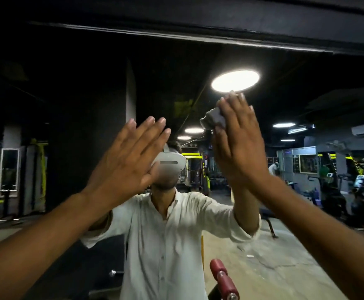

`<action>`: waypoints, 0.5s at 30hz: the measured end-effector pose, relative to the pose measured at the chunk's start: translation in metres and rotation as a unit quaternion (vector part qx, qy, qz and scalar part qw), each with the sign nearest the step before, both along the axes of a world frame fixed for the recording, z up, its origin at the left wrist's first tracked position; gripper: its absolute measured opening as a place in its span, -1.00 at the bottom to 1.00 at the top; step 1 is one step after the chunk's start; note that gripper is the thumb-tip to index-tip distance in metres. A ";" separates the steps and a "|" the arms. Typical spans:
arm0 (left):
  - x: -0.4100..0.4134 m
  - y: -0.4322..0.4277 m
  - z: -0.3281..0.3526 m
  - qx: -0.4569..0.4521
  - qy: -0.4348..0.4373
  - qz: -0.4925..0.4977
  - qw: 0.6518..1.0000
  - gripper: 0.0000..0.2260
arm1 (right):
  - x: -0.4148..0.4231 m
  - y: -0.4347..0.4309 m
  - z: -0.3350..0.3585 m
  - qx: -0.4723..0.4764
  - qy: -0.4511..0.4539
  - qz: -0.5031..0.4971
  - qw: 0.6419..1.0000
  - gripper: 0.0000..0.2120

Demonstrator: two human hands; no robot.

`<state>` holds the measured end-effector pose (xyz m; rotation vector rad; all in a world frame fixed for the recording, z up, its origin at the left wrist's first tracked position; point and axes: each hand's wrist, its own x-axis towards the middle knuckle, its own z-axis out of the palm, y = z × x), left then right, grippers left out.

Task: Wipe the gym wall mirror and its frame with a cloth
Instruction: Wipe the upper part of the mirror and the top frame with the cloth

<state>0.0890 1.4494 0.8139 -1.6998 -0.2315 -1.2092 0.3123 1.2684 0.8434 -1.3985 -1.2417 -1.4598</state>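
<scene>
The wall mirror (68, 105) fills the view and reflects a person in a white shirt and the dim gym behind. Its dark top frame (220, 43) runs across above my hands. My right hand (239, 146) is raised with straight fingers and presses a crumpled grey cloth (214, 118) flat against the glass, just under a reflected round ceiling light. My left hand (129, 156) is also raised, fingers straight and spread, its palm against or very close to the glass, holding nothing.
A red padded roller of a gym machine (223, 278) sticks up at the bottom centre, close to the mirror. Reflected in the glass are benches, racks and exercise bikes (328, 191) on the right and yellow-trimmed equipment (38, 169) on the left.
</scene>
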 end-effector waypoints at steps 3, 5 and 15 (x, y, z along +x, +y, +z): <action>-0.001 -0.001 -0.002 -0.020 0.008 -0.009 1.000 -0.35 | -0.028 0.020 -0.065 -0.069 -0.043 0.008 0.997 -0.43; -0.002 -0.001 -0.003 -0.019 0.019 -0.007 1.000 -0.33 | -0.034 0.021 -0.113 -0.140 -0.137 0.002 0.981 -0.39; -0.003 -0.004 -0.002 -0.025 0.018 0.000 1.000 -0.31 | -0.016 0.011 -0.059 -0.002 0.035 0.020 0.999 -0.42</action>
